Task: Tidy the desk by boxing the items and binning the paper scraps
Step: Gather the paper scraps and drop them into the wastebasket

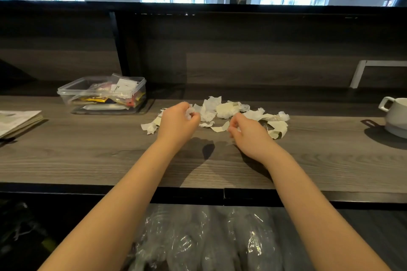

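Observation:
Torn white and cream paper scraps (222, 110) lie in a loose pile at the middle of the wooden desk (88, 152). My left hand (176, 123) is at the pile's left side, its fingers pinched on a small white scrap. My right hand (246, 134) is at the pile's near right, fingers curled on a small scrap. A clear plastic box (103, 94) holding several packets and small items stands at the back left. Below the desk's front edge, a bin lined with a clear plastic bag (198, 237) is between my forearms.
A stack of papers or a booklet (17, 121) lies at the far left edge. A white mug (394, 116) stands at the far right. A dark wooden back panel (242, 50) rises behind the desk.

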The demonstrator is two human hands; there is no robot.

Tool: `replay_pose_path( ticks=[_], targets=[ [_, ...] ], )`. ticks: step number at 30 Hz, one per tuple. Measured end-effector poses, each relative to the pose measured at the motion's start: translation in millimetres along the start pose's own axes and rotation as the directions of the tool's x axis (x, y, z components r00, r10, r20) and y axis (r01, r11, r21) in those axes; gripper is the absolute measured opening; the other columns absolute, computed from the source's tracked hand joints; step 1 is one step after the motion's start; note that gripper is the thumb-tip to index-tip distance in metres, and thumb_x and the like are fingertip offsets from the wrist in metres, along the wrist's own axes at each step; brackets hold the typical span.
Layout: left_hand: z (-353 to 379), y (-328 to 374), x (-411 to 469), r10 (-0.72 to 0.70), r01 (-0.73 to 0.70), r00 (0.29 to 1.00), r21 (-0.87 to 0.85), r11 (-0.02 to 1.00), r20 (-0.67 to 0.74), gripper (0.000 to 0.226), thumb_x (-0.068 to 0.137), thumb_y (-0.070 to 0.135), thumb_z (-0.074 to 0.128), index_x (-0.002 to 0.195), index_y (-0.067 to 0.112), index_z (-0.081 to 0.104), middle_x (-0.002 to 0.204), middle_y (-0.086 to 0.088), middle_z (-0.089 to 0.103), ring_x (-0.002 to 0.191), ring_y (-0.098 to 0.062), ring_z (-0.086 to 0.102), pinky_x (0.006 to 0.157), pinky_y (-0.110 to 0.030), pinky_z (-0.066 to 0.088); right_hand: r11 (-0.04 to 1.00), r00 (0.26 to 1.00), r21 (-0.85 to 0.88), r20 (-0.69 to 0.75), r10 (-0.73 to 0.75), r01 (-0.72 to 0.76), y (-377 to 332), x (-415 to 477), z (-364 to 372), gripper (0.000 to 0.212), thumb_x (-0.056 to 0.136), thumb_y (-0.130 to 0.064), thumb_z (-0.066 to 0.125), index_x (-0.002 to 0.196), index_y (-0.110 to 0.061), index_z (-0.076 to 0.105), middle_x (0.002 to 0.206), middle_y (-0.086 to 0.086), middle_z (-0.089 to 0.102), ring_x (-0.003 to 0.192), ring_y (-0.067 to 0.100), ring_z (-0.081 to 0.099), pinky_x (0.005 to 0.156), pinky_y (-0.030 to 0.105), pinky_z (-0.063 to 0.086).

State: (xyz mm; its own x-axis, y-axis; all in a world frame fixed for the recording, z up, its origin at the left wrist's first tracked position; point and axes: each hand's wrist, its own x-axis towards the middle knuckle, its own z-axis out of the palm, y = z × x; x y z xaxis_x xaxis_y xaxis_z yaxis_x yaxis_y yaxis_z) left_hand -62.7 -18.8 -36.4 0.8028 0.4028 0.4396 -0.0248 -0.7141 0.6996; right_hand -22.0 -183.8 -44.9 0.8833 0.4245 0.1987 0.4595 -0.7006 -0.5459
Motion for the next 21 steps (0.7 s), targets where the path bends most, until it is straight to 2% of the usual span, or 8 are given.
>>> replay_pose_path(
  ticks=[5, 7, 11, 13, 15, 17, 19, 21],
  targets=[
    [-31, -1, -21, 0.056, -0.059, 0.995, -0.033, 0.998, -0.083, 0.029, 0.091, 0.021, 0.053, 0.082, -0.006, 0.057, 0.075, -0.016, 0.055, 0.069, -0.017, 0.044, 0.055, -0.028, 0.029, 0.983, 0.986, 0.105, -0.086, -0.14, 0.149, -30, -10, -3, 0.01, 0.099, -0.02, 0.039, 0.092, -0.018, 0.046, 0.086, 0.004, 0.062, 0.084, 0.024, 0.059, 0.074, 0.041, 0.048],
    [-45, -9, -35, 0.042, -0.052, 0.992, -0.08, 0.995, -0.116, 0.029, 0.09, 0.021, 0.055, 0.078, -0.005, 0.057, 0.068, -0.011, 0.053, 0.062, -0.014, 0.041, 0.055, -0.027, 0.03, 0.964, 0.97, 0.134, -0.116, -0.215, 0.229, -45, -17, 0, 0.008, 0.098, -0.019, 0.04, 0.096, -0.019, 0.047, 0.084, 0.004, 0.06, 0.079, 0.023, 0.057, 0.073, 0.041, 0.048],
    [-75, -23, -65, -0.064, 0.027, 0.983, -0.21, 0.977, -0.174, 0.023, 0.089, 0.021, 0.059, 0.068, 0.014, 0.054, 0.061, 0.005, 0.049, 0.058, -0.005, 0.041, 0.053, -0.018, 0.031, 0.928, 0.947, 0.194, -0.112, -0.301, 0.318, -75, -40, 12, 0.016, 0.098, -0.017, 0.04, 0.1, -0.022, 0.056, 0.075, 0.001, 0.055, 0.067, 0.017, 0.048, 0.063, 0.032, 0.039],
    [-89, -30, -80, -0.11, 0.053, 0.978, -0.295, 0.954, -0.18, 0.024, 0.088, 0.019, 0.06, 0.065, 0.017, 0.053, 0.06, 0.007, 0.048, 0.056, -0.005, 0.041, 0.055, -0.022, 0.033, 0.909, 0.944, 0.257, -0.105, -0.312, 0.329, -89, -52, 20, 0.016, 0.097, -0.016, 0.044, 0.096, -0.022, 0.059, 0.078, -0.003, 0.058, 0.074, 0.016, 0.052, 0.067, 0.03, 0.042],
    [-102, -38, -96, -0.136, 0.066, 0.973, -0.341, 0.938, -0.185, 0.025, 0.088, 0.018, 0.061, 0.064, 0.017, 0.052, 0.058, 0.006, 0.046, 0.055, -0.007, 0.04, 0.055, -0.023, 0.033, 0.888, 0.947, 0.33, -0.109, -0.302, 0.321, -101, -64, 30, 0.015, 0.095, -0.015, 0.048, 0.091, -0.022, 0.06, 0.089, 0.004, 0.063, 0.083, 0.021, 0.056, 0.073, 0.031, 0.046],
    [-112, -48, -111, -0.147, 0.068, 0.969, -0.358, 0.931, -0.199, 0.023, 0.088, 0.019, 0.061, 0.067, 0.014, 0.053, 0.057, 0.005, 0.044, 0.054, -0.009, 0.039, 0.055, -0.026, 0.033, 0.85, 0.95, 0.427, -0.084, -0.301, 0.307, -112, -76, 41, 0.016, 0.094, -0.013, 0.049, 0.088, -0.022, 0.06, 0.09, 0.001, 0.064, 0.081, 0.012, 0.056, 0.07, 0.023, 0.044],
    [-123, -62, -125, -0.157, 0.065, 0.96, -0.362, 0.93, -0.23, 0.024, 0.088, 0.02, 0.061, 0.066, 0.013, 0.053, 0.055, 0.004, 0.043, 0.053, -0.011, 0.038, 0.054, -0.028, 0.033, 0.812, 0.945, 0.5, -0.044, -0.325, 0.302, -124, -87, 57, 0.019, 0.094, -0.013, 0.049, 0.084, -0.026, 0.059, 0.076, -0.005, 0.059, 0.065, 0.003, 0.049, 0.062, 0.016, 0.04],
    [-134, -77, -139, -0.176, 0.075, 0.949, -0.355, 0.932, -0.261, 0.024, 0.088, 0.019, 0.061, 0.067, 0.011, 0.053, 0.055, 0.002, 0.044, 0.053, -0.013, 0.04, 0.055, -0.03, 0.035, 0.79, 0.94, 0.54, -0.004, -0.342, 0.29, -136, -97, 77, 0.023, 0.094, -0.013, 0.049, 0.08, -0.03, 0.057, 0.055, -0.011, 0.053, 0.049, 0.002, 0.043, 0.051, 0.016, 0.036]
  ],
)
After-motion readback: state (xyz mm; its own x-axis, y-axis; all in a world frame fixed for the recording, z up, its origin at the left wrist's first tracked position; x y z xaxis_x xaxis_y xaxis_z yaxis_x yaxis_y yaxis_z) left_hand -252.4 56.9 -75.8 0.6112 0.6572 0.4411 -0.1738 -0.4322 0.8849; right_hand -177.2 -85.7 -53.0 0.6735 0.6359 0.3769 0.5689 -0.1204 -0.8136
